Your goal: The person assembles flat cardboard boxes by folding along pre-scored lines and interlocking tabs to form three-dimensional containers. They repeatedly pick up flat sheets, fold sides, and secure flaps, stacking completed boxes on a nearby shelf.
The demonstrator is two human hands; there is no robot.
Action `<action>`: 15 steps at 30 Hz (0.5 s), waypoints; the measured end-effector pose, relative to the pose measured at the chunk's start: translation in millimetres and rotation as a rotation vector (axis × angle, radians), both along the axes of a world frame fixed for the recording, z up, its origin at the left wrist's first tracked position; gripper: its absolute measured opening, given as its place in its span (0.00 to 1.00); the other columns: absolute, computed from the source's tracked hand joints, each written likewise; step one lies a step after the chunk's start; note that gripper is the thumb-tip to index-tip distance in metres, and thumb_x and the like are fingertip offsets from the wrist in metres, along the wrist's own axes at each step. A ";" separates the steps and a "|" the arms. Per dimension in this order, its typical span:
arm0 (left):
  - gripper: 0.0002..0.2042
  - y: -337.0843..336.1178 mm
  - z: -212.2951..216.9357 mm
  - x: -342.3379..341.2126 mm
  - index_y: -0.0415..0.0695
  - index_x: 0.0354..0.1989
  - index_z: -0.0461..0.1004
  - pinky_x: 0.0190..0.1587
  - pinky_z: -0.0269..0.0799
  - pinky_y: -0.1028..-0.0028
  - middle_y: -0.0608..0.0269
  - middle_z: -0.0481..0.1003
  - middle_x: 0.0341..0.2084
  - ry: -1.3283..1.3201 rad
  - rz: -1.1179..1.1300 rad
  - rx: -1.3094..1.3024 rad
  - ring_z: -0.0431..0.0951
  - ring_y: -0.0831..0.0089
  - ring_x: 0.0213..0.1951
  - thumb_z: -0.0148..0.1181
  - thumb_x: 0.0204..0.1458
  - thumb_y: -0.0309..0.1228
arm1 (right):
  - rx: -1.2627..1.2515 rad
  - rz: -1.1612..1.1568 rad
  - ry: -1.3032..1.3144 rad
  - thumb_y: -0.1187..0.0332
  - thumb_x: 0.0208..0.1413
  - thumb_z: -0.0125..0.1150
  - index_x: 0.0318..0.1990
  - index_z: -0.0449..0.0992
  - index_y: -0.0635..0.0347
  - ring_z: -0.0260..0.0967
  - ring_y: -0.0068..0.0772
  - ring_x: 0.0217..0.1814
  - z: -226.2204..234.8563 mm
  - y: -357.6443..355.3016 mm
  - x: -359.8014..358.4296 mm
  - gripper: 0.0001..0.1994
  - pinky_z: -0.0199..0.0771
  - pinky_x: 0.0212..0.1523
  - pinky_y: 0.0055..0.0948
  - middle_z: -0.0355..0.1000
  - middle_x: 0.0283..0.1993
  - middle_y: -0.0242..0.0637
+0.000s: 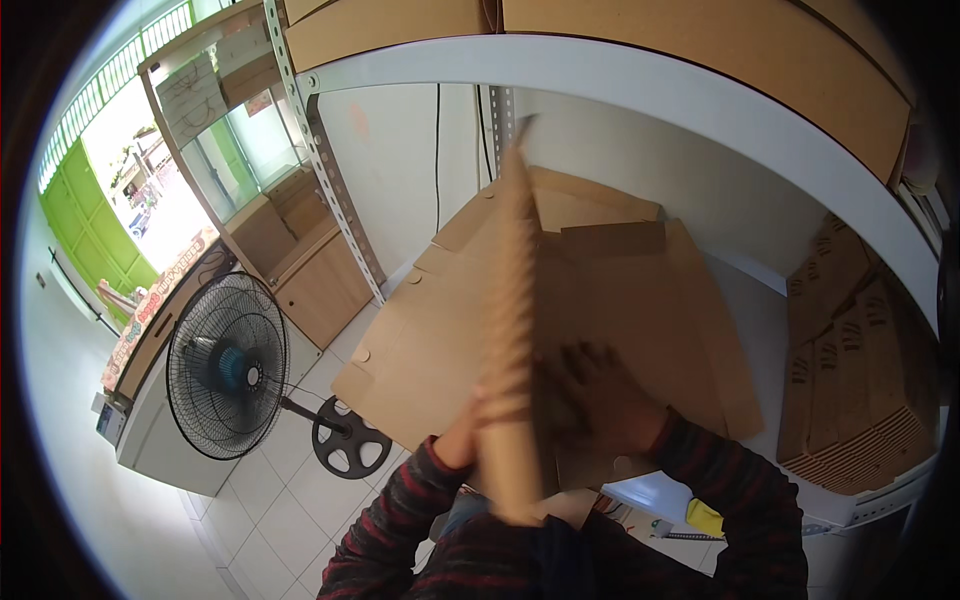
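Note:
A large, flat die-cut cardboard sheet (pixel 440 310) with slots and tabs lies in front of me. From its middle rises a cardboard panel (pixel 512 300), upright and seen nearly edge-on, blurred by motion. My left hand (pixel 462 434) grips this panel low on its left side; part of the fingers is hidden or smeared. On the panel's other side, my right hand (pixel 605 405) rests on the brown cardboard with its fingers spread, slightly blurred. Whether the panel is joined to the sheet I cannot tell.
A white metal shelf beam (pixel 640 62) crosses above, carrying cardboard boxes (pixel 720 60). Stacked folded cartons (pixel 850 390) stand at the right. Left are a black standing fan (pixel 228 365) and a glass-fronted cabinet (pixel 255 150). Something yellow (pixel 705 517) lies below my right forearm.

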State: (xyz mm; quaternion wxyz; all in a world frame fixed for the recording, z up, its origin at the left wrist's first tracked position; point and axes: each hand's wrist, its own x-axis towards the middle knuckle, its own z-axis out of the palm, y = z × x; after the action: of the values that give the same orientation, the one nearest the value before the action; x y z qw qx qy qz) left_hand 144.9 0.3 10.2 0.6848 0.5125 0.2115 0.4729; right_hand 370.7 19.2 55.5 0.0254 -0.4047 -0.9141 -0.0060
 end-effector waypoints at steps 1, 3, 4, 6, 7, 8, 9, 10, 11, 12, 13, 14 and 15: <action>0.38 -8.3 -1.9 -10.2 0.36 0.70 0.41 0.69 0.42 0.61 0.46 0.43 0.70 -0.140 -0.001 -0.091 0.43 0.57 0.70 0.42 0.62 0.53 | -0.042 0.008 0.035 0.47 0.53 0.57 0.71 0.49 0.51 0.46 0.64 0.71 -3.2 0.1 1.0 0.41 0.48 0.66 0.61 0.48 0.68 0.60; 0.37 -24.7 -2.8 -33.6 0.36 0.70 0.43 0.68 0.44 0.62 0.47 0.46 0.68 -0.392 0.009 -0.199 0.47 0.58 0.69 0.41 0.62 0.52 | -0.072 0.017 0.065 0.46 0.51 0.58 0.71 0.50 0.47 0.44 0.70 0.71 -9.5 -0.3 2.6 0.41 0.46 0.65 0.67 0.47 0.69 0.64; 0.37 -24.7 -6.8 -44.1 0.36 0.70 0.44 0.68 0.46 0.63 0.47 0.48 0.68 -0.492 -0.005 -0.219 0.49 0.58 0.69 0.41 0.62 0.52 | -0.061 -0.005 0.063 0.46 0.52 0.57 0.71 0.51 0.46 0.43 0.69 0.71 -12.8 -1.0 6.5 0.40 0.46 0.65 0.68 0.46 0.69 0.63; 0.36 -28.1 -6.9 -73.3 0.35 0.69 0.46 0.67 0.48 0.64 0.47 0.51 0.67 -0.640 0.013 -0.218 0.52 0.58 0.67 0.41 0.62 0.51 | -0.058 0.005 0.073 0.46 0.53 0.56 0.71 0.51 0.45 0.43 0.67 0.72 -15.8 -1.5 7.3 0.39 0.45 0.64 0.70 0.45 0.69 0.62; 0.35 -26.9 -7.2 -90.4 0.35 0.69 0.47 0.67 0.49 0.65 0.47 0.53 0.66 -0.691 0.017 -0.210 0.54 0.59 0.67 0.40 0.62 0.51 | -0.061 0.014 0.081 0.46 0.53 0.56 0.70 0.52 0.46 0.42 0.66 0.72 -15.7 -0.7 7.6 0.39 0.44 0.64 0.71 0.45 0.70 0.62; 0.35 -24.5 -7.2 -104.1 0.35 0.69 0.48 0.66 0.51 0.65 0.47 0.55 0.66 -0.697 0.020 -0.207 0.56 0.59 0.66 0.40 0.62 0.51 | -0.062 0.013 0.088 0.45 0.54 0.56 0.70 0.52 0.47 0.42 0.65 0.73 -16.5 -0.1 9.5 0.39 0.44 0.64 0.72 0.45 0.70 0.61; 0.34 -21.5 -7.1 -119.8 0.35 0.68 0.49 0.66 0.52 0.66 0.48 0.57 0.65 -0.646 0.070 -0.225 0.57 0.59 0.66 0.40 0.63 0.51 | -0.063 0.011 0.107 0.43 0.54 0.55 0.70 0.52 0.48 0.43 0.64 0.72 -15.9 1.4 12.3 0.39 0.45 0.64 0.71 0.46 0.70 0.60; 0.34 -20.0 -6.0 -133.7 0.35 0.68 0.50 0.66 0.53 0.67 0.48 0.58 0.65 -0.557 0.127 -0.254 0.59 0.59 0.65 0.40 0.63 0.50 | -0.064 0.006 0.127 0.42 0.54 0.55 0.70 0.53 0.50 0.44 0.62 0.72 -15.0 3.1 17.4 0.40 0.46 0.64 0.69 0.46 0.70 0.59; 0.33 -21.9 -2.4 -143.0 0.35 0.68 0.51 0.65 0.55 0.68 0.48 0.61 0.63 -0.381 0.260 -0.368 0.62 0.60 0.64 0.41 0.63 0.49 | -0.064 0.007 0.141 0.41 0.54 0.55 0.69 0.54 0.51 0.45 0.61 0.72 -13.7 4.7 21.1 0.40 0.47 0.64 0.68 0.47 0.70 0.58; 0.32 -20.9 -1.5 -144.0 0.35 0.68 0.51 0.64 0.56 0.67 0.48 0.60 0.64 -0.215 0.276 -0.257 0.62 0.60 0.64 0.43 0.62 0.46 | -0.023 -0.050 0.231 0.42 0.54 0.55 0.69 0.54 0.53 0.47 0.60 0.71 -10.5 2.7 27.1 0.39 0.49 0.64 0.65 0.49 0.69 0.58; 0.32 -20.5 2.8 -144.9 0.35 0.68 0.50 0.64 0.57 0.67 0.47 0.60 0.64 -0.050 0.287 -0.145 0.62 0.60 0.64 0.45 0.62 0.44 | 0.019 -0.109 0.322 0.43 0.55 0.56 0.68 0.55 0.55 0.49 0.59 0.71 -4.2 -2.6 36.0 0.39 0.50 0.65 0.61 0.51 0.68 0.57; 0.32 -23.3 9.6 -143.3 0.35 0.68 0.49 0.64 0.57 0.67 0.47 0.59 0.64 0.111 0.306 -0.034 0.63 0.61 0.64 0.47 0.61 0.42 | 0.058 -0.159 0.408 0.44 0.55 0.57 0.67 0.56 0.57 0.50 0.58 0.70 4.1 -8.0 44.7 0.38 0.52 0.65 0.58 0.53 0.68 0.56; 0.33 -34.2 14.3 -148.4 0.35 0.69 0.46 0.64 0.58 0.66 0.46 0.56 0.66 0.134 0.425 -0.144 0.62 0.62 0.64 0.54 0.56 0.28 | 0.113 -0.210 0.459 0.48 0.56 0.58 0.64 0.60 0.60 0.57 0.55 0.65 16.0 -16.8 50.6 0.35 0.59 0.62 0.51 0.58 0.64 0.56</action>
State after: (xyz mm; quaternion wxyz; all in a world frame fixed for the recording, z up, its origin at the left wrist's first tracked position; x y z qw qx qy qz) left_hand -3.5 -33.8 24.5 0.5891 0.4367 0.3925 0.5551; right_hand 421.2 2.5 71.5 0.2537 -0.4861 -0.8356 0.0324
